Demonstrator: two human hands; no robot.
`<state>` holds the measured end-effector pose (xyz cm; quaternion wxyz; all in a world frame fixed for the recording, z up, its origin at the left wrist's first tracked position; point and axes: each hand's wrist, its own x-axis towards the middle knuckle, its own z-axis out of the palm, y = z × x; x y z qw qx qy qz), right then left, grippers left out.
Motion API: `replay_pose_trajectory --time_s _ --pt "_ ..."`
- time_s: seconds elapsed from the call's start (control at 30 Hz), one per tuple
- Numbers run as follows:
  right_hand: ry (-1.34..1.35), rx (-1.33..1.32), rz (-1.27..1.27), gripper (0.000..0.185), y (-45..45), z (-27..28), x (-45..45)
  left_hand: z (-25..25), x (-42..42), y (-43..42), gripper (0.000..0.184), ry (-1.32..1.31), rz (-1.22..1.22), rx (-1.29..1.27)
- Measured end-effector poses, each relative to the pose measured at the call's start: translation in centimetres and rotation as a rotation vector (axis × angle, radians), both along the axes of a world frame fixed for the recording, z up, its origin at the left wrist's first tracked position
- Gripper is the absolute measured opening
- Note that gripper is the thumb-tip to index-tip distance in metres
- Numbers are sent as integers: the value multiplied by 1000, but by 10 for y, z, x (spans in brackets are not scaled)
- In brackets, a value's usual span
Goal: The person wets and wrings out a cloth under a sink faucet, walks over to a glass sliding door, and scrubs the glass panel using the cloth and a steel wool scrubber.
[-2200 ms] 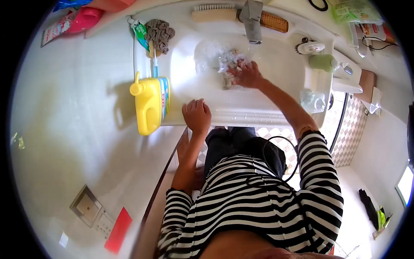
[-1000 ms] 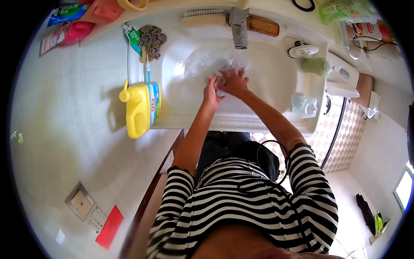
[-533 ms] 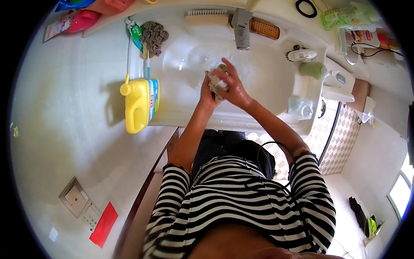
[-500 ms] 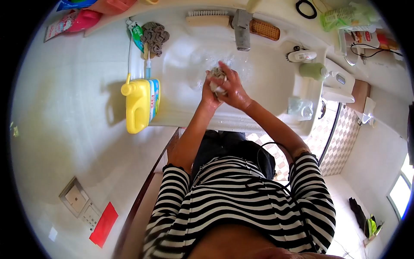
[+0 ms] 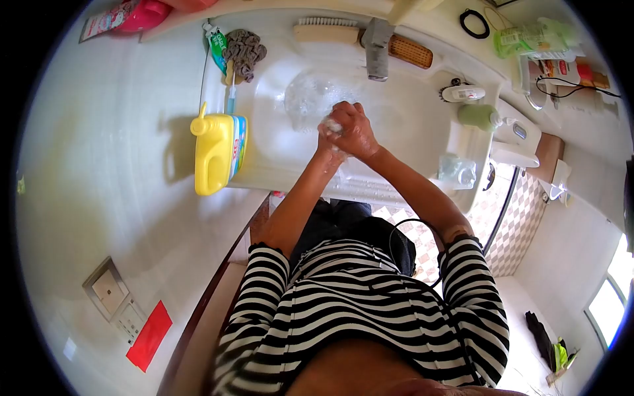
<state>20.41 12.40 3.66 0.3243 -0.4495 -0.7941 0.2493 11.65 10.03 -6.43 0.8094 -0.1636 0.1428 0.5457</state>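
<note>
Both hands are pressed together over the white sink (image 5: 409, 125). My right hand (image 5: 358, 132) is closed, its fingers wrapped over a small wet whitish cloth (image 5: 332, 126). Beneath and beside it, my left hand (image 5: 327, 142) is closed on the same cloth from the other side, mostly covered by the right. Only a bit of the cloth shows between the fingers; its kind cannot be made out. Water runs off around the wrists. Beyond the hands, bubbly water (image 5: 314, 99) lies in the basin, below and left of the grey tap (image 5: 377, 53).
Left on the rim stand a yellow jug (image 5: 212, 155), a green tube (image 5: 216, 43) and a crumpled grey-brown cloth (image 5: 246, 54). Along the back lie a white-bristled brush (image 5: 325, 30) and a brown brush (image 5: 410, 51). At right are a green bottle (image 5: 478, 117) and a clear bag (image 5: 457, 170).
My hands have closed tighter around the cloth, so less of it shows. The right hand's fingers have folded down over it. Bubbly water in the basin is now more plainly visible.
</note>
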Motion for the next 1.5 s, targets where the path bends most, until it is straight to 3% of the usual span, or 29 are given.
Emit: replay_pose_trajectory --time_s 0.17,0.23,0.3,0.37,0.47,0.5,0.57,0.63,0.7,0.77,0.8,0.9,1.07,1.1,1.13,1.23,1.27,1.33,1.37,1.43,1.47,1.5 --pt "-135 -306 -56 29 -3 -1 -1 -14 9 -8 37 -58 40 0" --pt "-102 -263 -86 25 -3 -2 -2 -22 11 -12 36 -39 66 10" --pt "-54 -320 -67 25 -3 -8 -1 -27 14 -14 35 140 82 -9" --pt "5 -474 2 28 -1 -16 8 -28 11 -18 40 266 42 -184" --pt "-333 -175 9 38 -21 -19 27 -17 2 -21 41 294 75 -227" --pt "-325 -128 51 40 -17 -3 33 -13 -3 -25 39 278 101 -214" --pt "-303 -39 142 46 -2 53 40 -10 -16 -33 38 90 97 -82" --pt "-238 226 -38 52 21 72 44 -7 -23 -40 38 -94 91 54" --pt "-337 420 -200 53 45 109 41 -34 -20 -41 35 -858 191 -273" --pt "-331 558 -175 50 71 105 44 -11 -22 -46 34 58 76 -134" --pt "-386 529 -159 48 74 100 45 13 -18 -44 33 30 96 -216" --pt "-408 498 -37 48 75 81 52 28 -21 -53 37 -83 2 -35" --pt "-272 428 -79 46 22 66 49 39 -10 -56 36 117 162 -155" --pt "-334 96 -34 49 5 64 49 59 -8 -55 36 115 201 -217" --pt "-154 -61 28 53 -8 48 45 70 -6 -54 36 113 239 -278" --pt "352 -609 132 64 -41 32 24 65 2 -52 35 171 104 -81" --pt "243 -558 148 65 -51 35 17 67 7 -51 35 233 120 -70" --pt "118 -209 27 42 -59 28 4 73 18 -52 35 275 207 74" --pt "124 -101 -77 33 -57 9 -4 73 17 -50 29 265 123 -105" --pt "323 -438 -201 23 -48 -2 -9 71 9 -42 30 228 125 -91" --pt "464 -660 -224 19 -49 -1 -10 77 7 -45 34 436 112 -63" --pt "523 -740 -190 22 -51 10 -14 72 8 -46 34 419 165 -97"
